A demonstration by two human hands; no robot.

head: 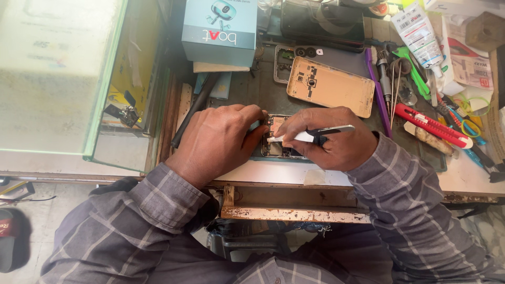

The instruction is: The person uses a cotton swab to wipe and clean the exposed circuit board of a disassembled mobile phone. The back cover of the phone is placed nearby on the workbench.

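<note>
The fingers (288,130) of the right hand (329,139) pinch a slim pen-like tool (310,135), white toward the tip and black with a silvery clip toward the back, its tip pointing left onto the open phone (274,138). The left hand (218,142) lies curled over the phone's left side, its fingers (252,111) pressed down on the top edge to pin the phone in place; they grasp nothing else that shows.

The phone lies flat on the surface (273,171), near its front edge, between the two hands and mostly hidden by them. What shows is an opened back: a copper-coloured patch, dark board parts and a thin metal frame. It looks light and stiff but fragile, with bare parts that should not be pressed; the frame edges are the safe place to hold it, as the left hand does. The tool is light and rigid, best held near its tip for fine control.

Beyond the hands lies a gold back cover (330,86), inner side up, and behind it what may be a grey phone frame (294,55), partly covered. A teal box (220,29) stands further back on the left. To the right lie a purple stick (378,92), a red knife (432,125), a white tube (419,32) and mixed small tools.
</note>
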